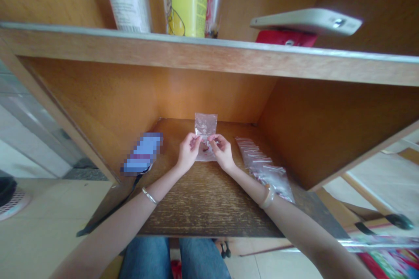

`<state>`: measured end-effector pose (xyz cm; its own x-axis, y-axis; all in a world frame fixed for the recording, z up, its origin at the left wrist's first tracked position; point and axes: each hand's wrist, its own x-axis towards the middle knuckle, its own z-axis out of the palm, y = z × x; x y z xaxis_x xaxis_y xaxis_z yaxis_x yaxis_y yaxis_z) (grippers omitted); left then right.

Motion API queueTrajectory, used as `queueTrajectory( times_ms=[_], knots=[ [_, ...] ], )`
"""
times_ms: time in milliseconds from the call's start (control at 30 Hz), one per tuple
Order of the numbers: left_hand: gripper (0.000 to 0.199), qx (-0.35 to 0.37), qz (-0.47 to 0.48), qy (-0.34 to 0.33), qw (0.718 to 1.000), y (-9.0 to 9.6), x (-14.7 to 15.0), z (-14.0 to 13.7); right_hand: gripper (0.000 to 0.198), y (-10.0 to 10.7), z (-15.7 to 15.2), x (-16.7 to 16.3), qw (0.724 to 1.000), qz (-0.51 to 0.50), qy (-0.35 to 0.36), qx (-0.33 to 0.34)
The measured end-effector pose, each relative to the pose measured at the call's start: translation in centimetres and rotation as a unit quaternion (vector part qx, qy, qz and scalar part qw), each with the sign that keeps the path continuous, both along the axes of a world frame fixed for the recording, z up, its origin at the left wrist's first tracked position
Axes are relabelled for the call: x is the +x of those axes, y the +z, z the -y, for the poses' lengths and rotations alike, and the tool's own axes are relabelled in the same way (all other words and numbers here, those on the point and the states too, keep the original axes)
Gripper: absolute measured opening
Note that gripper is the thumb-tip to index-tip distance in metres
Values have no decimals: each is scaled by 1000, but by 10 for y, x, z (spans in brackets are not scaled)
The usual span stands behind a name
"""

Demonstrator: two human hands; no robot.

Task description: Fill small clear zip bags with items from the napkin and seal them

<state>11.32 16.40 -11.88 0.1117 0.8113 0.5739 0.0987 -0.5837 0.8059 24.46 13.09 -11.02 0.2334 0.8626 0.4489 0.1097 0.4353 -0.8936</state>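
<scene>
Both my hands pinch a small clear plastic zip bag [206, 124] over the middle of the brown desk. My left hand [189, 151] grips its left edge between thumb and finger. On the opposite edge, my right hand [223, 150] closes in the same way. Below the fingertips, small reddish and dark bits show through clear plastic; whether they lie in this bag or in another one under it, I cannot tell. To the right of my right hand, several similar clear bags [258, 157] lie overlapping in a row, some with reddish contents.
A phone with a blurred screen [142, 153] stands at the left, with a dark cable [122, 202] running to the front edge. The shelf [209, 54] overhead carries a labelled bottle [127, 2], a yellow container [186, 0], and a pale flat device [304, 21] on a red item.
</scene>
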Motion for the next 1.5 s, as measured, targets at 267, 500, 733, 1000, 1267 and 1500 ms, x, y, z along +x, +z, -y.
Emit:
queueTrajectory(
  times_ms=[267, 500, 733, 1000, 1267, 1500],
  knots=[
    [18, -9, 7, -7, 1000, 3, 0, 0, 26, 1, 0, 1, 1000, 5, 0, -2],
    [20, 3, -12, -21, 1000, 5, 0, 3, 22, -1, 1, 1, 998, 62, -1, -19],
    [18, 14, -21, -26, 999, 3, 0, 1, 17, -1, 1, 2, 997, 81, 0, 5],
    [16, 23, -36, -7, 999, 1, 0, 0, 15, 0, 2, 1, 996, 93, -9, 5],
    [17, 22, -44, 9, 999, -2, 1, -2, 17, -1, 0, 1, 997, 77, -3, -21],
    [21, -5, -15, -26, 1000, -3, 1, 0, 21, -9, -5, 4, 998, 57, 11, -12]
  ],
)
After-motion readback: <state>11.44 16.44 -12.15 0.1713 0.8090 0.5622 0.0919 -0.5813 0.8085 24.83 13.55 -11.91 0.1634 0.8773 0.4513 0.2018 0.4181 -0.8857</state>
